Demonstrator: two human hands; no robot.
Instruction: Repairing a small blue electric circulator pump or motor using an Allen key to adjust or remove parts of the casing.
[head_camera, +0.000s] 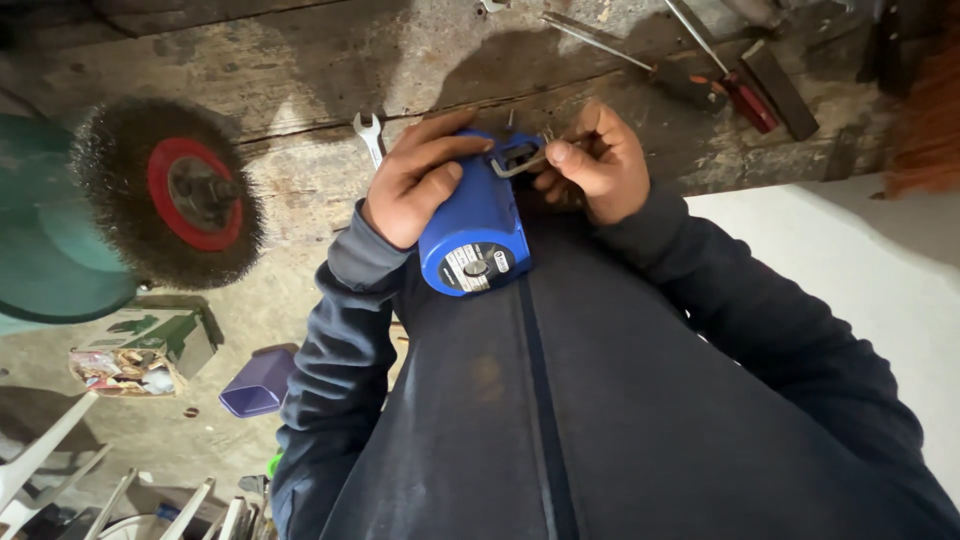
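both hands grasp the blue motor housing (476, 232): left hand (415, 182) wraps its side, right hand (596, 160) pinches its metal bracket (517, 155); a spanner (369, 134) lies just beside.

A blue cylindrical motor housing (478, 232) lies lengthwise against the person's dark jacket (620, 400), its round end cap with a pale label and a small centre shaft facing the jacket. At its far end, away from the jacket, sits a grey metal bracket (517, 156).
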